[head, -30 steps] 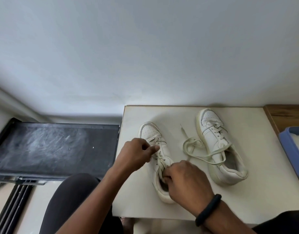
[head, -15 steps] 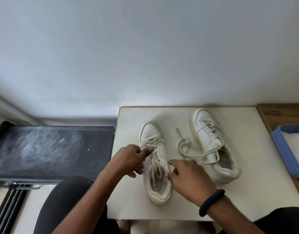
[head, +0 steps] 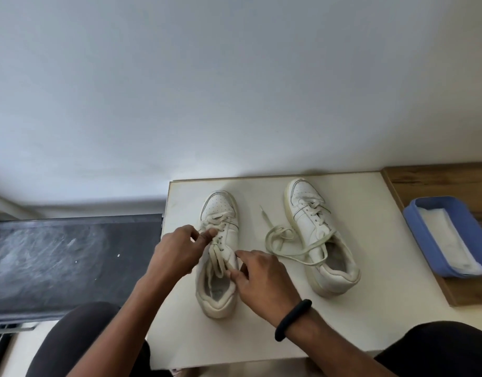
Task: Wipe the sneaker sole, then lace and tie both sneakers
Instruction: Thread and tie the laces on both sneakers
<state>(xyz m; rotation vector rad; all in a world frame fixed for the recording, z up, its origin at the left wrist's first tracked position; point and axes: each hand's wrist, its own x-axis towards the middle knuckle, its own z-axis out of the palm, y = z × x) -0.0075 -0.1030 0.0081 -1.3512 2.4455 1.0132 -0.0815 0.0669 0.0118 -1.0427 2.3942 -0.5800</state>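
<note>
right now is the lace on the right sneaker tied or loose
Loose. The right sneaker has its lace trailing off in an untied loop across the table, one tip lying free beside the toe.

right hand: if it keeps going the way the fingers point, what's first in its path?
The right hand points up-left at the left sneaker; its fingertips already look to be on the lace and collar there. Past that lies the left hand. Depth is hard to judge from one view.

sneakers: 2 (head: 218, 251) (head: 320, 240) | hands: 2 (head: 177, 250) (head: 264, 281) | blue tray: 1 (head: 424, 240) | wristband: 1 (head: 292, 319)
</note>
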